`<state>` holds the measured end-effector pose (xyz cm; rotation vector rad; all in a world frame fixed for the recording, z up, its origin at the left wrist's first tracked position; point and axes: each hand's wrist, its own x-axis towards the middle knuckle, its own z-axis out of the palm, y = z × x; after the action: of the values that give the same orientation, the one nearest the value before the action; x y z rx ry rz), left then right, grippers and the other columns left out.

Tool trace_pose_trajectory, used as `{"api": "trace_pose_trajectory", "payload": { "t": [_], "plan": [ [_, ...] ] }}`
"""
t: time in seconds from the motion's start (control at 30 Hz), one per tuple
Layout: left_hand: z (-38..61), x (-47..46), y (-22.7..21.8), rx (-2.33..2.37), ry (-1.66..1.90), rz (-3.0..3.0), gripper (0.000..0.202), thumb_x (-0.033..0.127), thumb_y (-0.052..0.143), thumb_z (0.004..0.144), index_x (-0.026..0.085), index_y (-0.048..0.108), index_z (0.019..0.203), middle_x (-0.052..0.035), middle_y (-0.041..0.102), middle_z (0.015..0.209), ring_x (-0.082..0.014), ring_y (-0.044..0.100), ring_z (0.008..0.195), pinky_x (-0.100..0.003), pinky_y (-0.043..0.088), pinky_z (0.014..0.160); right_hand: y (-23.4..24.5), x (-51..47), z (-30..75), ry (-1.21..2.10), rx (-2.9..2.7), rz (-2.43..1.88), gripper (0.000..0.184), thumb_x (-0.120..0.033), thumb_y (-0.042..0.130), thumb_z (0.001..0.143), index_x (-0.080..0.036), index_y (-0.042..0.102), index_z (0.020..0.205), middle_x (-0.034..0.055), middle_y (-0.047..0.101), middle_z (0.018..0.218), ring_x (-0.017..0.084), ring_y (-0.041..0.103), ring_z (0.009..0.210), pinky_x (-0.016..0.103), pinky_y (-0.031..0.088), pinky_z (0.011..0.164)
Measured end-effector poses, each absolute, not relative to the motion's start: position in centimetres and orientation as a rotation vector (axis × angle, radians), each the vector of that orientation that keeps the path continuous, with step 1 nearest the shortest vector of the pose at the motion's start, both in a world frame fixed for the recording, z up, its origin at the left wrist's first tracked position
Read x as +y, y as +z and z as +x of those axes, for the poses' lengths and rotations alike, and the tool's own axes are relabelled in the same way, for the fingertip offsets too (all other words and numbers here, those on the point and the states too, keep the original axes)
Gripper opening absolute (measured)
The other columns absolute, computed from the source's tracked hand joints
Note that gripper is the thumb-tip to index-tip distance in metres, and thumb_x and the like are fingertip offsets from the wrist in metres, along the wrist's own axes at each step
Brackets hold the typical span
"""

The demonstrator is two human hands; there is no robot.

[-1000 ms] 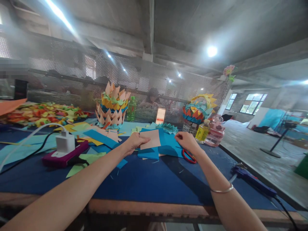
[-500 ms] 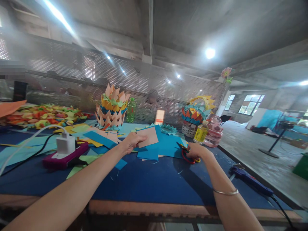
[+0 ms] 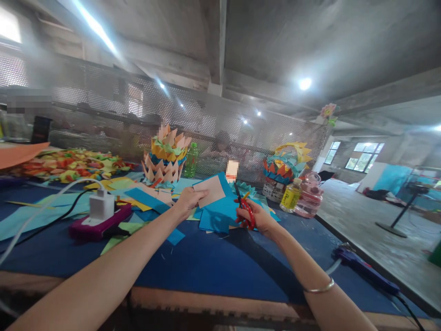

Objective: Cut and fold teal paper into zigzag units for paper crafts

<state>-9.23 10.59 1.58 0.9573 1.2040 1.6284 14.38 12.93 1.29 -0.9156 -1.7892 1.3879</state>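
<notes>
My left hand (image 3: 189, 202) pinches a pale pink paper piece (image 3: 211, 191) together with blue paper that shows behind its upper right edge. In my right hand (image 3: 257, 216) is a pair of scissors (image 3: 251, 215) with red handles, fingers wrapped round the grips and dark blades pointing up and a little left. The blades are to the right of the held paper and apart from it. Beneath both hands lie blue paper sheets (image 3: 214, 221) on the dark blue table (image 3: 206, 266).
Tiered paper crowns (image 3: 163, 168) stand at the back left beside a green bottle (image 3: 191, 161). A yellow bottle (image 3: 290, 196), a pink jug (image 3: 310, 197) and a glue gun (image 3: 367, 269) are on the right. A purple power strip (image 3: 99, 223) with a white charger (image 3: 101, 205) sits left.
My right hand has lifted the scissors off the table and brought them left, blades turned upward. My left hand still holds the paper in nearly the same spot.
</notes>
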Motion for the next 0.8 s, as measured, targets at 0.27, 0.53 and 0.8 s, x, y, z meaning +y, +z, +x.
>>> {"api": "trace_pose_trajectory", "payload": {
  "t": [0.27,0.53,0.8],
  "plan": [
    [-9.7,11.1,1.4,1.218,1.754,0.884,0.032,0.030,0.088,0.044,0.012,0.066,0.058,-0.0037,0.066,0.053,-0.0223,0.067,0.058,-0.030,0.051,0.054,0.3,12.2,13.1,1.420,-1.727,-0.932,0.053,-0.064,0.071,0.069,-0.022,0.048,0.092,-0.0095,0.047,0.057,0.007,0.044,0.041,0.022,0.041,0.041],
    [-9.1,10.7,1.5,1.151,1.736,0.920,0.027,0.031,0.084,0.049,0.014,0.070,0.064,-0.0048,0.070,0.061,-0.0252,0.069,0.069,-0.030,0.051,0.058,0.7,11.2,13.0,1.538,-1.738,-0.874,0.057,-0.073,0.064,0.070,-0.024,0.046,0.092,-0.0080,0.042,0.064,0.007,0.037,0.048,0.020,0.035,0.042],
    [-8.3,10.3,1.5,1.142,1.669,0.987,0.027,0.032,0.085,0.047,0.014,0.070,0.061,-0.0034,0.070,0.061,-0.0223,0.068,0.065,-0.028,0.051,0.056,0.0,11.9,12.8,1.370,-1.883,-0.892,0.058,-0.076,0.060,0.072,-0.023,0.046,0.090,-0.0092,0.040,0.060,0.007,0.038,0.044,0.019,0.036,0.037]
  ]
}}
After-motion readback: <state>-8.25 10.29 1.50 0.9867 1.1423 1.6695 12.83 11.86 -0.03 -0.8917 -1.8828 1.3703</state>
